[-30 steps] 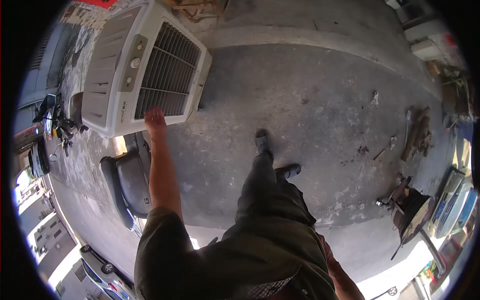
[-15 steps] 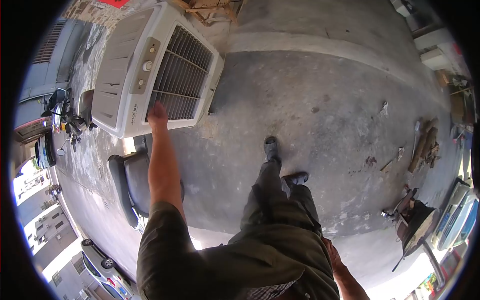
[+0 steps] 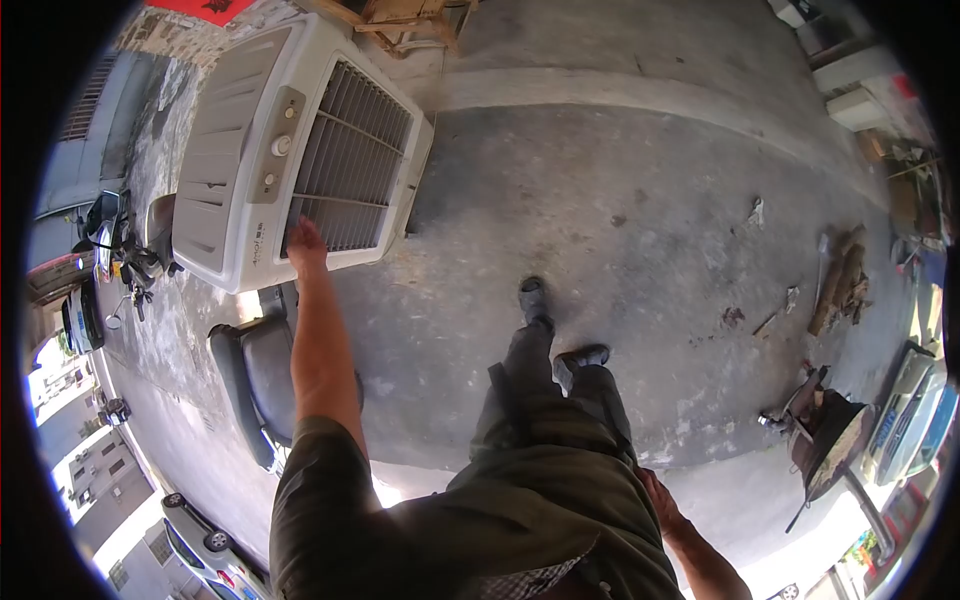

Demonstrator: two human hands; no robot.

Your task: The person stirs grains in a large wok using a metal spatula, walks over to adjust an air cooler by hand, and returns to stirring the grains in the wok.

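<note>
Where the left hand reaches the grille: grip cannot be told; light fingers should spare the slats.
Right hand: apart, beside the shirt; closure unclear.

I can't make out the fingertips of the left hand, smudged against the grille, or what they grip. Lettering just beside that hand is too small to read. Beyond it, the top edge cuts off a red sheet and wooden frame; back below the grip, the forearm hides some of a seat, and clothing partly covers the right hand
</note>
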